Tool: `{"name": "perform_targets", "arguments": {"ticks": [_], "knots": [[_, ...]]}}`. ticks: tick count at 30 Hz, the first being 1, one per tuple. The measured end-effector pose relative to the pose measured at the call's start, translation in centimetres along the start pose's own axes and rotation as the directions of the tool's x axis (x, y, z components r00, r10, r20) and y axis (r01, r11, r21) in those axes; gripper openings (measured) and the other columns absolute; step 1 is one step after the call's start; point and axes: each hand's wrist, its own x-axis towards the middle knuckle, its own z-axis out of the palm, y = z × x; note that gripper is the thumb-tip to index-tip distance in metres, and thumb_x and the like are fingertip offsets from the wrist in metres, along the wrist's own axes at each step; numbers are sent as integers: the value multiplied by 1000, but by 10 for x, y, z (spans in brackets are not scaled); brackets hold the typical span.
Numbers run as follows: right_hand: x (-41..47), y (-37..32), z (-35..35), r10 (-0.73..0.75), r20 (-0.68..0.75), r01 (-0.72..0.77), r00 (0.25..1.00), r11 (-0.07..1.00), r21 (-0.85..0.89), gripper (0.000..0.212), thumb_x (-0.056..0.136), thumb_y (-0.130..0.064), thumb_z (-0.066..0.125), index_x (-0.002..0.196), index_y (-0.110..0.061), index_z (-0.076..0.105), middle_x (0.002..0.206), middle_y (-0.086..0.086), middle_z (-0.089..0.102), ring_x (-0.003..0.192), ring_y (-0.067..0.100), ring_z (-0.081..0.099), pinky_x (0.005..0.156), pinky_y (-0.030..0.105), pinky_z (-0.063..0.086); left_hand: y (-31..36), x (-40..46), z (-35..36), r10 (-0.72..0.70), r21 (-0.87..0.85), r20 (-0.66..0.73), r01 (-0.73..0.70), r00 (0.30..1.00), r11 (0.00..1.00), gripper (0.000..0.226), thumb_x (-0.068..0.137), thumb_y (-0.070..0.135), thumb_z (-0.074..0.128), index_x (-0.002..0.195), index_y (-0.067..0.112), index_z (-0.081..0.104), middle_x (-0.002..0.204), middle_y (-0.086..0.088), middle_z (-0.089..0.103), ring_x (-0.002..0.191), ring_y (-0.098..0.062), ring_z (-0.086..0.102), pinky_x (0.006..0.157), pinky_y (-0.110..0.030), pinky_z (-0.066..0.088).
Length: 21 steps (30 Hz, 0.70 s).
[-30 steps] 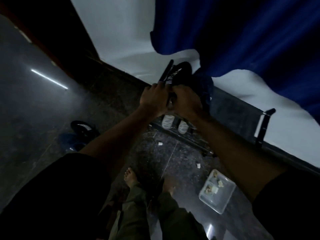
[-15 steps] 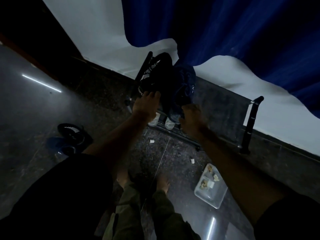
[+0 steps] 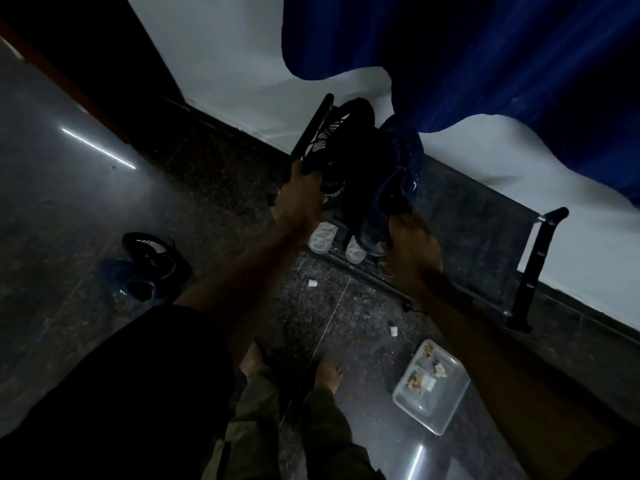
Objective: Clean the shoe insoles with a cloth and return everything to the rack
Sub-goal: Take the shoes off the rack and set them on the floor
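Note:
A black shoe with white stripes (image 3: 346, 143) stands on the left end of the dark shoe rack (image 3: 540, 265) by the wall. My left hand (image 3: 301, 199) grips its near heel end. Beside it on the right sits a blue shoe (image 3: 398, 168), and my right hand (image 3: 412, 247) holds that shoe's near end. A second black striped shoe (image 3: 152, 251) and a second blue shoe (image 3: 124, 278) lie together on the floor at the left. No cloth or loose insole shows in the dim light.
A pair of white shoes (image 3: 322, 233) sits on the rack's lower shelf under my hands. A clear plastic container (image 3: 433, 386) with scraps lies on the floor at the right, near my bare feet (image 3: 329, 372). A blue curtain (image 3: 485, 46) hangs above the rack.
One second ago both hands were together on the black shoe. They have since parted: the left stays on the black shoe, the right now holds the blue shoe.

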Motion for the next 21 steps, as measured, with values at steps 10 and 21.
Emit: {"name": "perform_targets", "arguments": {"ticks": [10,21], "knots": [[-20,-92,-27,-143,-362,236,921,945,226,42,77,-23,80,107,1,62,110,16,65,102,36,62,72,40,55,-79,-19,-94,27,-241,-358,-120,934,963,31,82,21,69,104,-1,64,119,-17,59,104,-32,59,81,-35,45],[35,-236,55,-422,-135,441,897,819,367,46,79,-14,79,120,-3,61,127,13,59,126,32,47,98,39,46,-251,-28,-101,-144,-59,-315,133,938,989,17,84,0,59,101,-2,58,118,-24,52,99,-40,56,76,-39,42]]}}
